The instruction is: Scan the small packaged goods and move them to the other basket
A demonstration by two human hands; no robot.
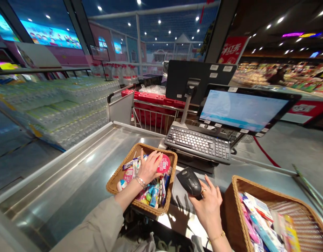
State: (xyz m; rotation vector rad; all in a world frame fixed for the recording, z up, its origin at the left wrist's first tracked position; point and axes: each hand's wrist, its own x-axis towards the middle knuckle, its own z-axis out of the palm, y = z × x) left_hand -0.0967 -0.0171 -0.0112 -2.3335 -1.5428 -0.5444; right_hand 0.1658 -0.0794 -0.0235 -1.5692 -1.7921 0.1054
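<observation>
My left hand point(150, 168) is over the left wicker basket point(110, 175), its fingers against the edge of a round red package point(164, 163) with a white barcode label. The fingertips close on the package's left side; the thumb points away from it. Around and below the hand lie small colourful packets point(155, 194), partly hidden by it. A black handheld barcode scanner point(189, 181) rests between the thumb and index finger of my right hand point(208, 203), with the other fingers loosely extended. Its head points up and left, toward the red package.
A second wicker basket point(236, 206) with packaged goods stands at the right. Behind the scanner are a keyboard point(199, 141) and a lit monitor point(242, 108). The metal counter point(85, 182) has a raised rim. Beyond it stands a shopping cart point(151, 115).
</observation>
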